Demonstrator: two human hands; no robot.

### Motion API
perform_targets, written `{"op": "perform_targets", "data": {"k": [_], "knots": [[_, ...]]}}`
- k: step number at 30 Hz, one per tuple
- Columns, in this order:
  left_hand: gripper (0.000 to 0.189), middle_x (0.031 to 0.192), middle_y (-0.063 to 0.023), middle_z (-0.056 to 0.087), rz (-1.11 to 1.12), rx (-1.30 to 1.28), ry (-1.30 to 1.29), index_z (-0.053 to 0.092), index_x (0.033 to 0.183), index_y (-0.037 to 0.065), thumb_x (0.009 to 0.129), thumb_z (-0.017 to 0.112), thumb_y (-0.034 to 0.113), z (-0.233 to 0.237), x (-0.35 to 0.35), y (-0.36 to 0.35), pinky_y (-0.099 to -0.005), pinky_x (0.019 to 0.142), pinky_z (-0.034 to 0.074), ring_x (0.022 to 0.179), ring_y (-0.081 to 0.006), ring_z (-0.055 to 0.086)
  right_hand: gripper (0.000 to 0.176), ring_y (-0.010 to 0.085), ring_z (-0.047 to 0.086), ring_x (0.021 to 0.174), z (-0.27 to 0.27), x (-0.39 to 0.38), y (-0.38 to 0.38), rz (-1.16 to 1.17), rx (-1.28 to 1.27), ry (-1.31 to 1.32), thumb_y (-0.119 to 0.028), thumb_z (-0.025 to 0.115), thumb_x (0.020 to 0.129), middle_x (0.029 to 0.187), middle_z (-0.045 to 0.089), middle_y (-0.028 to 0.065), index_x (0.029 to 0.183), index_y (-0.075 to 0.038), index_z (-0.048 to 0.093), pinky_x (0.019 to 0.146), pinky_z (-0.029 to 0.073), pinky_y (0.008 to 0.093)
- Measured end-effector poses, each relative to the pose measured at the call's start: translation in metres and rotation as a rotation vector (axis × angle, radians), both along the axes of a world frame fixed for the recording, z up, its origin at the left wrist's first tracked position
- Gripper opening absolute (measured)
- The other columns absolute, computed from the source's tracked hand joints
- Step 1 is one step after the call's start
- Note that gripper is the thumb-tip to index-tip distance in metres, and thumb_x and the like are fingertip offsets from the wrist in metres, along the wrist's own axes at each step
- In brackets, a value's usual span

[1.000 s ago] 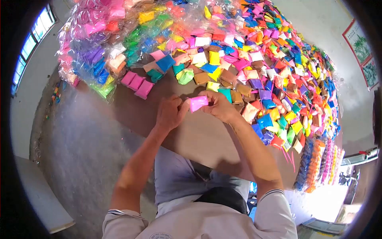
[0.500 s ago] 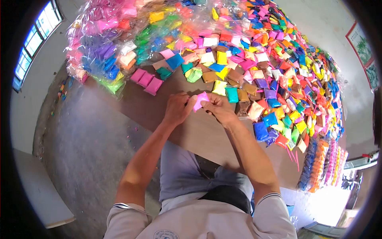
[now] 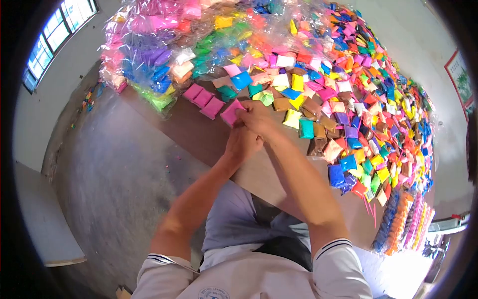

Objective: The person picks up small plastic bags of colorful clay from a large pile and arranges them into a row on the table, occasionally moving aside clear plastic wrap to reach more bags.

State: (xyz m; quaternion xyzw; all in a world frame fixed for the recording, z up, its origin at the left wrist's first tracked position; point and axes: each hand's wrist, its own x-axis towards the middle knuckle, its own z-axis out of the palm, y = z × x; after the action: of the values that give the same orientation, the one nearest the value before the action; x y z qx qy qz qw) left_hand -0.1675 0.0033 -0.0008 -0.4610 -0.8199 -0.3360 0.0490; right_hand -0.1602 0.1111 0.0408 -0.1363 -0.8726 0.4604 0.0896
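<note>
The only camera sits on the person's head, facing forward and steeply down, close above the hands (image 3: 256, 119) near the dial's centre. Its wide, curved view catches the wearer's shirt (image 3: 259, 271) at six o'clock, the desk (image 3: 174, 128) ahead, and a window (image 3: 56, 34) at ten.
</note>
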Motion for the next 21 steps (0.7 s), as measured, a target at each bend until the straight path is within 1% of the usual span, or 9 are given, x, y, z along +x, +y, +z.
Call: {"op": "perform_targets", "data": {"k": [1,4,7,10,12,14,17,19,21], "knots": [[0.023,0.098,-0.0153,0.068,0.046,-0.132,-0.128,0.069,0.102,0.006,0.082,0.067,0.017,0.006,0.002,-0.003,-0.0417,0.088,0.049,0.098,-0.0343,0.063,0.028,0.0362,0.067,0.087,0.001,-0.008,-0.004,-0.01,0.047,-0.038,-0.032,0.069,0.081,0.093,0.068,0.0196,0.093,-0.008,0.071,0.076,0.051,0.0461],[0.033,0.11,-0.0127,0.065,-0.019,0.121,0.004,0.064,0.112,0.007,0.08,0.068,0.018,-0.009,-0.005,-0.003,-0.041,0.088,0.049,0.109,-0.0288,0.061,0.025,0.0327,0.069,0.085,0.004,-0.022,-0.017,-0.077,0.302,-0.097,-0.029,0.068,0.082,0.093,0.071,0.0161,0.097,-0.01,0.073,0.075,0.051,0.0456],[0.038,0.113,-0.0139,0.063,-0.105,0.366,-0.231,0.061,0.112,0.007,0.076,0.068,0.016,0.005,0.001,-0.004,-0.0437,0.085,0.049,0.106,-0.0295,0.061,0.027,0.0341,0.068,0.088,0.003,-0.023,-0.023,-0.108,0.51,-0.204,-0.032,0.069,0.081,0.093,0.07,0.0168,0.098,-0.011,0.073,0.076,0.052,0.0459],[0.039,0.122,-0.0122,0.059,-0.011,0.002,0.358,0.057,0.118,0.006,0.082,0.063,0.021,0.003,-0.008,0.006,-0.0413,0.092,0.045,0.116,-0.0249,0.055,0.027,0.0335,0.068,0.087,0.006,-0.021,-0.023,-0.129,0.512,-0.192,-0.032,0.072,0.079,0.091,0.07,0.0157,0.098,-0.012,0.072,0.076,0.053,0.0447],[0.039,0.122,-0.0114,0.058,0.066,-0.392,0.362,0.057,0.12,0.007,0.085,0.059,0.024,0.025,-0.001,0.01,-0.0417,0.096,0.043,0.12,-0.0247,0.052,0.026,0.0339,0.068,0.087,-0.003,-0.018,-0.02,-0.166,0.462,-0.051,-0.03,0.073,0.079,0.09,0.07,0.0146,0.099,-0.013,0.071,0.075,0.053,0.0444],[0.032,0.111,-0.0097,0.056,0.119,-0.436,0.492,0.059,0.111,0.007,0.085,0.058,0.025,0.028,0.0,0.01,-0.0395,0.089,0.041,0.112,-0.024,0.051,0.025,0.0341,0.068,0.087,-0.007,-0.017,-0.019,-0.163,0.45,0.001,-0.028,0.074,0.078,0.09,0.07,0.0138,0.099,-0.014,0.071,0.075,0.053,0.0441],[0.018,0.087,-0.0064,0.054,0.15,-0.131,0.802,0.063,0.093,0.008,0.084,0.058,0.023,-0.002,-0.005,0.008,-0.0347,0.072,0.039,0.092,-0.0222,0.053,0.024,0.0339,0.067,0.085,0.001,-0.013,-0.023,-0.113,0.5,0.023,-0.026,0.075,0.078,0.089,0.07,0.0133,0.098,-0.014,0.072,0.074,0.054,0.0438],[0.017,0.087,-0.0051,0.054,0.157,-0.14,0.905,0.063,0.093,0.008,0.086,0.056,0.022,-0.008,-0.007,0.007,-0.0341,0.073,0.039,0.09,-0.0209,0.052,0.023,0.0336,0.067,0.085,0.006,-0.009,-0.028,-0.095,0.558,0.143,-0.024,0.074,0.077,0.088,0.07,0.0138,0.097,-0.014,0.072,0.073,0.054,0.0438],[0.018,0.09,-0.0049,0.055,0.128,-0.02,0.727,0.064,0.095,0.008,0.09,0.053,0.022,-0.017,-0.007,0.006,-0.0331,0.073,0.039,0.09,-0.0194,0.052,0.023,0.0331,0.068,0.085,0.003,-0.013,-0.029,-0.035,0.585,0.121,-0.023,0.075,0.075,0.089,0.07,0.0135,0.096,-0.013,0.073,0.074,0.054,0.0437]]}}
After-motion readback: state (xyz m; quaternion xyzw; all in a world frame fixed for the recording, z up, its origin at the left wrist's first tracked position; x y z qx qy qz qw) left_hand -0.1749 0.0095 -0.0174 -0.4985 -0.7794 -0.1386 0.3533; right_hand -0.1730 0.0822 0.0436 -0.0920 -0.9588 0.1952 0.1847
